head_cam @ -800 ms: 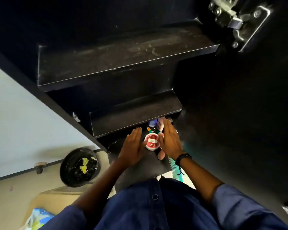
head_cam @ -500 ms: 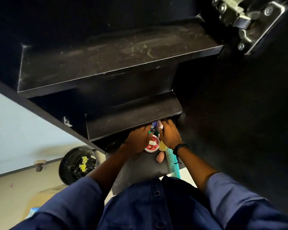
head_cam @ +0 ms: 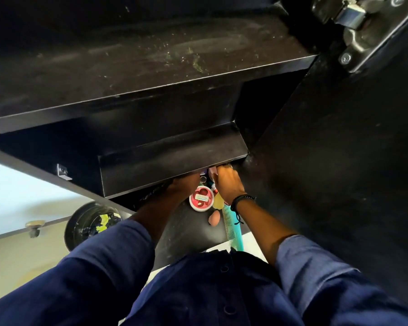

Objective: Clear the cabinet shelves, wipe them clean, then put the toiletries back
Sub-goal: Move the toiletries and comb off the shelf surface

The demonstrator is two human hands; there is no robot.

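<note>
Single head cam (wide-angle), facing steeply down, v. close above top shelf (head_cam: pixel 139 67)

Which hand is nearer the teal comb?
Right. The right hand sits just past the teal comb, at its far end. The left hand is farther off, on the other side of the red tin.

Upper shelf (head_cam: pixel 151 67): matt black board, dusty, pale smears. Hinge (head_cam: pixel 353 20), far right: bright glossy metal. Round tin (head_cam: pixel 201 199): glossy red lid. Comb (head_cam: pixel 232 229): smooth teal plastic. Makeup sponge (head_cam: pixel 214 217): matt pink. Sleeve (head_cam: pixel 316 267): blue cloth.
</note>
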